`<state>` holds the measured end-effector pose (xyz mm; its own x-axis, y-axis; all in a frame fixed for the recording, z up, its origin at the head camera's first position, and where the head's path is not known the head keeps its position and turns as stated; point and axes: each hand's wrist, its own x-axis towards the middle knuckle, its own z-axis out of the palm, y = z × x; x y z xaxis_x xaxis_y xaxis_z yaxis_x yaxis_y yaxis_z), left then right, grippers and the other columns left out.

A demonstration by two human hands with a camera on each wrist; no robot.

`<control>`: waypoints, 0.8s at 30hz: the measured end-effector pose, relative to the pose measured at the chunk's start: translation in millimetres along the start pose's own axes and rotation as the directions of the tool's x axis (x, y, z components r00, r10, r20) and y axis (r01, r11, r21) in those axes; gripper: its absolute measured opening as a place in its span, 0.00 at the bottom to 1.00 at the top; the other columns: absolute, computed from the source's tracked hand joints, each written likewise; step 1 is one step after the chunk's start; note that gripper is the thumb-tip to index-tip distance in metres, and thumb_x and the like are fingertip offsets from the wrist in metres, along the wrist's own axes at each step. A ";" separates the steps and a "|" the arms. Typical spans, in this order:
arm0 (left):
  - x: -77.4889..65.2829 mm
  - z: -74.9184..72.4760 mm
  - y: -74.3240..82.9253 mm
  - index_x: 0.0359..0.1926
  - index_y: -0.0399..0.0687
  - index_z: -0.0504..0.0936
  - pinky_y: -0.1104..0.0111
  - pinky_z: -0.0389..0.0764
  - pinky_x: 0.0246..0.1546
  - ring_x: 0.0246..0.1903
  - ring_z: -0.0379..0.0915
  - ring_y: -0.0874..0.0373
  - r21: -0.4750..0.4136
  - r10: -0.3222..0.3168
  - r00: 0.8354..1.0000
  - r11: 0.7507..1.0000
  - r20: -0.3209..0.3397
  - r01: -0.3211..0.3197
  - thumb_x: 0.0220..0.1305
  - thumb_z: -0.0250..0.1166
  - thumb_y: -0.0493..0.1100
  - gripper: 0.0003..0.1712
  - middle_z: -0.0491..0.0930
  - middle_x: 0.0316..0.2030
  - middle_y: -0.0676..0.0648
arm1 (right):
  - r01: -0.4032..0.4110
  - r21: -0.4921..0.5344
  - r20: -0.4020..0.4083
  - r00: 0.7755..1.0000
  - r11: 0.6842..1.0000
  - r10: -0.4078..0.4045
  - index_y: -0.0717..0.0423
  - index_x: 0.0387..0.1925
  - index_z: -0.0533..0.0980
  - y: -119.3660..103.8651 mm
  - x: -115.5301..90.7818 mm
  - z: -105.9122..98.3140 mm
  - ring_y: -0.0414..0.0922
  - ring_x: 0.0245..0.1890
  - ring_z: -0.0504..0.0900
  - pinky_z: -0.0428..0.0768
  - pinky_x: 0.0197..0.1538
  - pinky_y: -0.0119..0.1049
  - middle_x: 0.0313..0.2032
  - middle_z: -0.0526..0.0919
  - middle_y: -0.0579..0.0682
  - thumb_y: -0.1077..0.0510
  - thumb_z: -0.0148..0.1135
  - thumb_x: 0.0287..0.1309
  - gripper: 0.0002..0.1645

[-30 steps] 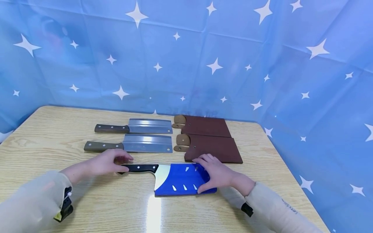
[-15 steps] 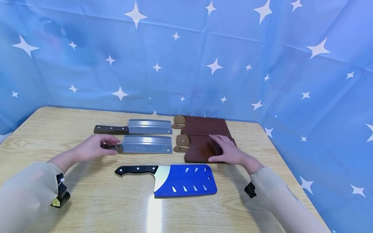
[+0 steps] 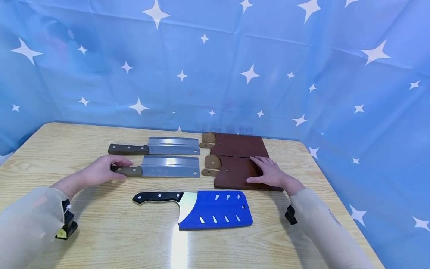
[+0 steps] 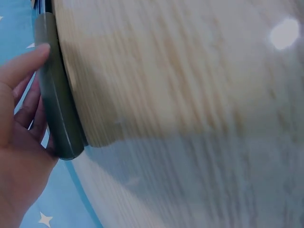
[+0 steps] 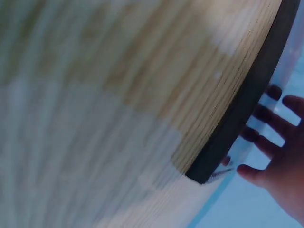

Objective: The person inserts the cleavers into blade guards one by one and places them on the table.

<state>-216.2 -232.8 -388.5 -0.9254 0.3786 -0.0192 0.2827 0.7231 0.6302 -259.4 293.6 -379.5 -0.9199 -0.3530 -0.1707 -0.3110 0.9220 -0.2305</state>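
Observation:
My left hand (image 3: 100, 171) holds the brown handle of the nearer bare cleaver (image 3: 171, 166), whose wide steel blade lies on the table. In the left wrist view the thumb overlaps the handle (image 4: 59, 95), with the fingers on its far side. Spread fingers and thumb of my right hand (image 3: 270, 173) lie over the right part of the nearer dark brown leather knife sheath (image 3: 235, 173). The right wrist view shows that hand (image 5: 285, 161) close beside the dark sheath edge (image 5: 242, 99), fingers loosely bent.
Behind lie a second bare cleaver (image 3: 174, 145) and a second brown sheath (image 3: 238, 144). In front, a black-handled cleaver (image 3: 159, 196) has its blade in a blue cover (image 3: 218, 209). All rest on a wood-grain table (image 3: 117, 239), with a starry blue curtain (image 3: 215, 67) behind.
My left hand has left the black handle for the nearer brown handle, then shifted left along it. My right hand has moved from the blue cover to the nearer brown sheath.

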 end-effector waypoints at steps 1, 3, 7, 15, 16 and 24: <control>-0.1 -0.1 -0.8 0.52 0.36 0.77 0.52 0.75 0.47 0.49 0.73 0.41 0.009 0.000 1.000 1.000 0.002 0.000 0.51 0.69 0.41 0.26 0.78 0.50 0.35 | 0.004 -0.002 -0.001 1.000 1.000 -0.004 0.56 0.70 0.54 0.9 -1.2 -0.5 0.64 0.67 0.52 0.50 0.64 0.67 0.67 0.57 0.63 0.30 0.60 0.47 0.57; -0.8 -0.5 -2.6 0.52 0.36 0.77 0.54 0.76 0.44 0.48 0.74 0.41 0.023 -0.002 1.000 1.000 0.006 0.002 0.50 0.69 0.39 0.26 0.78 0.49 0.34 | 0.014 0.007 -0.001 1.000 1.000 -0.014 0.57 0.69 0.56 3.1 -3.7 -2.2 0.64 0.66 0.53 0.51 0.63 0.67 0.66 0.58 0.64 0.31 0.61 0.47 0.56; -1.7 -1.1 -7.5 0.51 0.37 0.78 0.63 0.74 0.39 0.45 0.74 0.47 0.040 -0.025 1.000 0.999 0.005 0.025 0.50 0.70 0.41 0.26 0.78 0.48 0.35 | 0.021 0.019 0.014 1.000 1.000 -0.021 0.55 0.69 0.56 11.1 -8.4 -5.1 0.65 0.64 0.54 0.52 0.61 0.68 0.66 0.58 0.64 0.32 0.64 0.44 0.56; -8.4 -5.0 -16.4 0.48 0.42 0.80 0.72 0.72 0.37 0.42 0.71 0.60 0.016 -0.035 0.999 0.999 0.004 0.034 0.48 0.71 0.49 0.26 0.80 0.47 0.41 | 0.047 0.079 0.097 0.994 0.996 -0.055 0.54 0.71 0.49 25.3 -12.4 -5.8 0.66 0.63 0.50 0.60 0.58 0.66 0.68 0.51 0.65 0.33 0.68 0.40 0.64; -9.7 -5.9 -16.6 0.48 0.43 0.80 0.72 0.72 0.38 0.42 0.71 0.61 0.016 -0.034 0.999 0.999 0.001 0.034 0.48 0.72 0.50 0.26 0.80 0.47 0.42 | 0.053 0.086 0.109 0.992 0.995 -0.062 0.54 0.72 0.47 25.7 -13.1 -6.4 0.66 0.64 0.49 0.59 0.59 0.67 0.68 0.49 0.65 0.33 0.69 0.38 0.66; -13.7 -10.7 -14.5 0.48 0.43 0.79 0.73 0.73 0.41 0.40 0.70 0.75 -0.015 0.025 0.998 1.000 0.049 -0.024 0.51 0.70 0.51 0.25 0.81 0.45 0.46 | 0.101 0.107 0.208 0.970 0.989 -0.121 0.57 0.72 0.38 27.4 -20.5 -7.0 0.69 0.67 0.39 0.51 0.60 0.71 0.70 0.38 0.68 0.34 0.74 0.31 0.77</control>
<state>-210.3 -254.6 -389.1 -0.9045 0.4245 -0.0417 0.3013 0.7050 0.6421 -250.8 327.3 -375.6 -0.8053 -0.4875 -0.3374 -0.3749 0.8596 -0.3472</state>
